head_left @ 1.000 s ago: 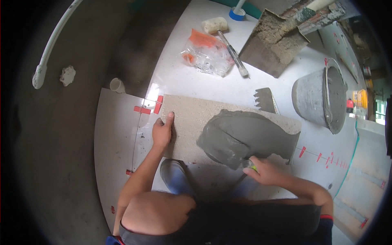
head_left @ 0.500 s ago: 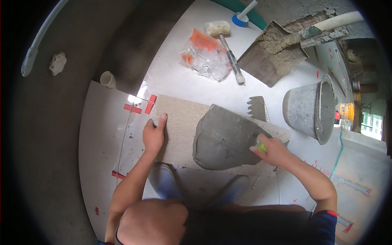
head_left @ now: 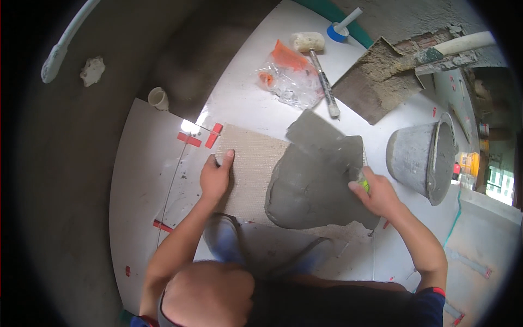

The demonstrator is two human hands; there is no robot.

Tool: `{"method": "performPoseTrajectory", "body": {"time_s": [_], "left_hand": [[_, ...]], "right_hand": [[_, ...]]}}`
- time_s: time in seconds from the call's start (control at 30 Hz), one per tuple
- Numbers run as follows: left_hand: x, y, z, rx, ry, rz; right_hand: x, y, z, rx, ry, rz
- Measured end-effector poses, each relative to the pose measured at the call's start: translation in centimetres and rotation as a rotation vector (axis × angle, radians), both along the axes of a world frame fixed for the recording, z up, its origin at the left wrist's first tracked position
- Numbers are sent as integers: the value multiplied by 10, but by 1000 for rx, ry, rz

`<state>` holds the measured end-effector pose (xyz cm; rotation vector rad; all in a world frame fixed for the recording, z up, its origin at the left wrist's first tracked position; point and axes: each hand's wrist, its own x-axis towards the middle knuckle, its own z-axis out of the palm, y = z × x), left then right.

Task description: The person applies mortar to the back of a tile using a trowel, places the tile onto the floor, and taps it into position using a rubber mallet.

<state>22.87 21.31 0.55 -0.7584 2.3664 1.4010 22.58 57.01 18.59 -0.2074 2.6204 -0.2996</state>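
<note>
Left hand (head_left: pixel 216 177) flat, fingers spread, pinning tile (head_left: pixel 251 171) on floor. Right hand (head_left: pixel 378 195), fingers closed round trowel (head_left: pixel 327 139) handle, spreads grey mortar (head_left: pixel 310 193) over tile back. Best: hold blade low-angled, use even pressure, cover bare left part.

This is a room under construction where floor tiling is going on, not a finished home. White floor tiles (head_left: pixel 256 103) cover only part of the ground and stop at a bare grey screed (head_left: pixel 71 180), with red tile spacers (head_left: pixel 213 135) set in the joints. A mortar-caked bucket (head_left: pixel 422 161) stands near the tiles' right edge, a heap of sandy mortar (head_left: pixel 381 76) lies at the far edge beside exposed brick, and a rubber mallet (head_left: pixel 316 65) and a bag of orange spacers (head_left: pixel 289 82) lie on the tiles.
</note>
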Motion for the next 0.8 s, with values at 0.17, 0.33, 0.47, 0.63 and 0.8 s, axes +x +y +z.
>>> {"method": "performPoseTrajectory", "body": {"time_s": [0.17, 0.33, 0.47, 0.63, 0.8], "left_hand": [[0, 3, 0, -134, 35, 33], [3, 3, 2, -33, 4, 83], [0, 0, 5, -87, -37, 51], [-2, -6, 6, 9, -21, 11], [-5, -13, 5, 85, -136, 21]], "right_hand": [[-14, -59, 1, -350, -510, -103], [-32, -87, -34, -231, -273, -104], [-28, -62, -38, -102, -141, -116], [-6, -14, -28, 17, -37, -220], [63, 19, -22, -206, 19, -138]]}}
